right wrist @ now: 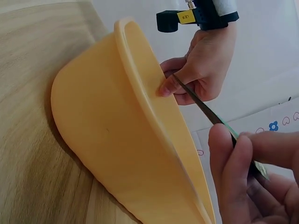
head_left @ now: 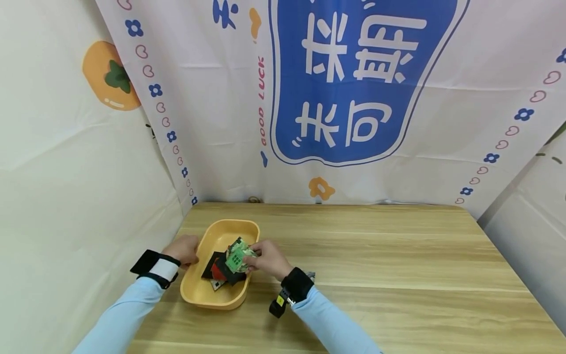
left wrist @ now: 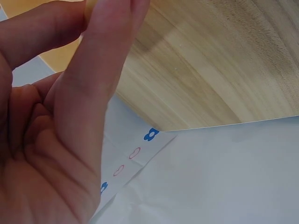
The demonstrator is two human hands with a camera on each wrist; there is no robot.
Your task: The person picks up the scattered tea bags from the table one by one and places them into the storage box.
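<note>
A yellow plastic bin [head_left: 193, 291] sits at the left of the table. My left hand [head_left: 183, 249] grips its left rim, with the thumb over the wall in the right wrist view. Above the bin's right side, my right hand [head_left: 270, 259] pinches a thin, flat green-printed piece [head_left: 237, 260] between thumb and fingers. Seen edge-on in the right wrist view, that piece has a dark edge [right wrist: 201, 103]. Inside the bin lie several flat pieces, among them a black one [head_left: 210, 268] and a red one [head_left: 216, 273], partly overlapped by the green piece.
The wooden table [head_left: 376, 275] extends to the right of the bin. A small grey item [head_left: 312, 276] shows from behind the right wrist strap. White printed cloth [head_left: 212, 123] hangs along the back and left of the table.
</note>
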